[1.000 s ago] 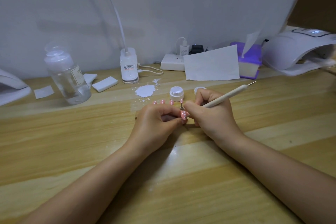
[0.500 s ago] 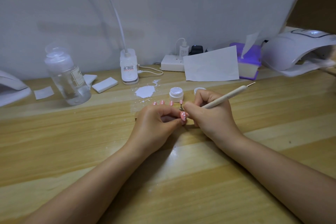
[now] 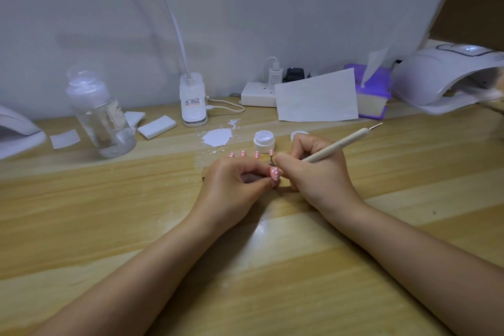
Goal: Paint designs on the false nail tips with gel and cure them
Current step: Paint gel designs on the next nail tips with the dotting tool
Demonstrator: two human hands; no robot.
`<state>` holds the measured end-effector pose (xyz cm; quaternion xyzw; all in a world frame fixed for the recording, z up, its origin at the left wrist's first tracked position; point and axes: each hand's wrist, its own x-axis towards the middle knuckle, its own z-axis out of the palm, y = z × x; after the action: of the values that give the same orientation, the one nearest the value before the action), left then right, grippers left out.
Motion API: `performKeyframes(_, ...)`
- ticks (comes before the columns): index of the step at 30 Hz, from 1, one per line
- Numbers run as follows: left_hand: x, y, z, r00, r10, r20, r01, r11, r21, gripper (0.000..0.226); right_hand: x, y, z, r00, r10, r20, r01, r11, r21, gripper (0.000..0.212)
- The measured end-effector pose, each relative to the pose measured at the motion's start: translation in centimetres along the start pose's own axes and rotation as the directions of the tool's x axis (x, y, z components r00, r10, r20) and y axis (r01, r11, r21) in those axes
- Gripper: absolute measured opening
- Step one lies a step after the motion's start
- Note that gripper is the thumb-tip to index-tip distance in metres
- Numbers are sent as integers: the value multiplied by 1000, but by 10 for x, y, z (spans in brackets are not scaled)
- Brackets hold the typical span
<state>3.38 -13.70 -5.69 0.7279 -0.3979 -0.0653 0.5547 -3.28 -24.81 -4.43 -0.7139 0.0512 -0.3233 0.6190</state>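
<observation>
My left hand [image 3: 234, 185] pinches a pink nail tip with white dots [image 3: 276, 172] at the table's middle. My right hand [image 3: 313, 172] grips a cream dotting pen [image 3: 341, 145] like a pencil, its metal tip close above that nail. Several more pink dotted nail tips [image 3: 242, 154] stand in a row just behind my left hand. An open white gel jar [image 3: 263, 140] sits behind them, its lid [image 3: 298, 135] to the right, partly hidden by my right hand. A white curing lamp [image 3: 447, 76] stands at the far right.
White gel is smeared on the wooden table [image 3: 218, 137]. A clear bottle [image 3: 99, 114], white pads [image 3: 156, 123], a desk lamp base [image 3: 193, 99], a power strip [image 3: 257, 94], a paper sheet [image 3: 317, 95] and a purple tissue box [image 3: 373, 95] line the back. Another white device [image 3: 16, 131] sits far left.
Both hands stay almost still; the pen tip shifts only slightly over the held nail tip.
</observation>
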Motion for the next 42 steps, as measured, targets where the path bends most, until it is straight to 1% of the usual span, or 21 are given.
performKeyframes(8, 0, 0, 0, 1000, 19, -6, -19, 1000, 24, 13, 0, 0, 0, 1000, 0, -3, 0, 1000, -5, 46)
performKeyframes(11, 0, 0, 0, 1000, 12, -4, -12, 1000, 15, 15, 0, 0, 0, 1000, -2, -8, 2, 1000, -5, 46)
performKeyframes(14, 0, 1, 0, 1000, 9, -11, -9, 1000, 13, 22, 0, 0, -1, 1000, -4, -4, 4, 1000, -9, 45)
performKeyframes(18, 0, 1, 0, 1000, 1, -11, 0, 1000, 22, 17, 0, 1, -1, 1000, 0, -4, 0, 1000, -5, 45)
performKeyframes(22, 0, 0, 0, 1000, -11, -16, 12, 1000, 26, 21, 0, 1, 0, 1000, 3, -1, -3, 1000, 0, 45)
performKeyframes(27, -1, 2, 0, 1000, 0, -18, 1, 1000, 17, 14, 1, 2, -1, 1000, -5, -12, 4, 1000, -13, 44)
performKeyframes(31, 0, 1, 0, 1000, -1, -11, 2, 1000, 24, 21, 0, 2, -1, 1000, -5, -4, 5, 1000, -12, 45)
performKeyframes(36, 0, 1, 0, 1000, 1, -10, -1, 999, 38, 15, 0, 1, -1, 1000, -4, -3, 4, 1000, -8, 45)
performKeyframes(40, -1, 1, -1, 1000, -2, -6, 2, 999, 41, 27, 0, 1, 0, 1000, -3, -9, 3, 1000, -7, 45)
performKeyframes(42, -1, 1, -1, 1000, -4, -10, 4, 999, 40, 30, 0, 1, -1, 1000, 6, -15, -6, 1000, -13, 44)
